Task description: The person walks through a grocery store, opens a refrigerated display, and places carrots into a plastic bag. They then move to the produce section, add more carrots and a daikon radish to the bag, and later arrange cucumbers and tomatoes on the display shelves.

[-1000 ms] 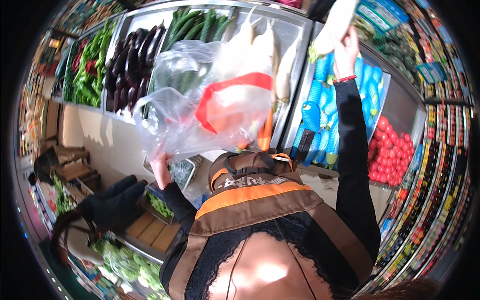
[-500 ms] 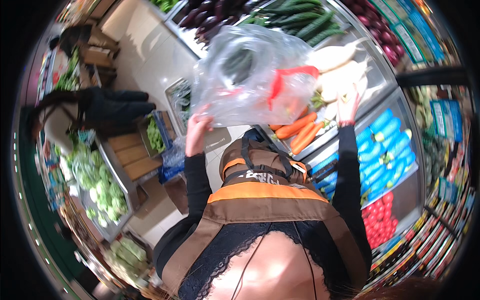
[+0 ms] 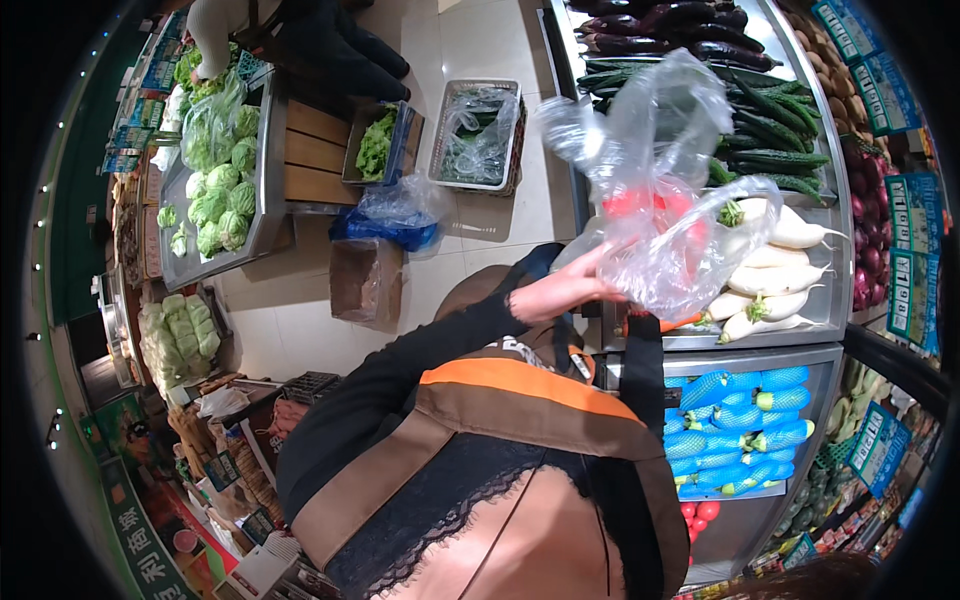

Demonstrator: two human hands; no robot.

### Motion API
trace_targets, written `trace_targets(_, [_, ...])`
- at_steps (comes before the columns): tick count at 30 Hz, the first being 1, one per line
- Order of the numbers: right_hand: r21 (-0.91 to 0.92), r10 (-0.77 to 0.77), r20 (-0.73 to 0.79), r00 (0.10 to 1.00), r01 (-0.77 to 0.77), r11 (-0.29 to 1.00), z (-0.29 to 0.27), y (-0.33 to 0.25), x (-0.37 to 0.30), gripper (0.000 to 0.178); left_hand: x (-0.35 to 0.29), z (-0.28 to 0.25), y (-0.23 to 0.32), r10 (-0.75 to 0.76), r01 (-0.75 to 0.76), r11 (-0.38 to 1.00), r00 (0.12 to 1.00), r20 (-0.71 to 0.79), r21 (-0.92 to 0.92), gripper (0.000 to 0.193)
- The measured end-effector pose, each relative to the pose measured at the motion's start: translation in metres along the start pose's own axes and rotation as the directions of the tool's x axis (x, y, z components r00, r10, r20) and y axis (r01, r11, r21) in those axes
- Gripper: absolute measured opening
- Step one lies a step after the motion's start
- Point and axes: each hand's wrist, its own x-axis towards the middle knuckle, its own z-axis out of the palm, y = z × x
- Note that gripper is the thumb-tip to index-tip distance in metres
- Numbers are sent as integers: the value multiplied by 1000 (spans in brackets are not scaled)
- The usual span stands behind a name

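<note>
A clear plastic bag [image 3: 670, 240] with red printing hangs crumpled over the vegetable counter, its handles spread upward and to the right. My left hand [image 3: 572, 286] reaches across from the left and grips the bag's near left side. My right sleeve runs up to the bag's lower edge; the bag hides my right hand, so its fingers do not show. White radishes [image 3: 778, 278] lie to the right of the bag, partly behind it. An orange carrot [image 3: 682, 323] shows just below the bag. Beyond are green cucumbers [image 3: 775, 125], partly seen through the plastic.
Eggplants [image 3: 680, 22] fill the far end of the counter. Blue-netted vegetables [image 3: 735, 425] sit nearer, with red tomatoes [image 3: 703, 512] below. On the floor stand a white basket [image 3: 437, 140] and a cardboard box [image 3: 366, 285]. Another person [image 3: 335, 45] works by a cabbage stand [image 3: 265, 215].
My view has turned toward the counter. The right hand has left the white radishes and is now behind the bag. My left hand has come across to the right, still holding the bag, now more crumpled.
</note>
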Motion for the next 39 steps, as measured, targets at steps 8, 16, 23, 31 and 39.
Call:
trace_targets(8, [693, 267, 386, 883, -469, 548, -56, -50, -60, 72, -46, -67, 64, 534, -247, 319, 844, 42, 915, 73])
trace_targets(16, [460, -23, 888, 460, -888, -24, -33, -183, -99, 62, -73, -140, 65, 265, -283, 51, 928, 261, 958, 94])
trace_targets(23, [389, -435, 857, 277, -901, 192, 39, -336, -36, 53, -175, -271, 109, 593, -98, 276, 800, -89, 956, 60])
trace_targets(31, [682, -633, 729, 260, -350, 642, 127, -443, -16, 103, -286, -346, 112, 339, -136, 940, 458, -822, 312, 39])
trace_targets(39, [298, -547, 823, -155, -702, 647, 268, -485, -63, 58, -351, -295, 93, 372, -691, 710, 532, -761, -137, 62])
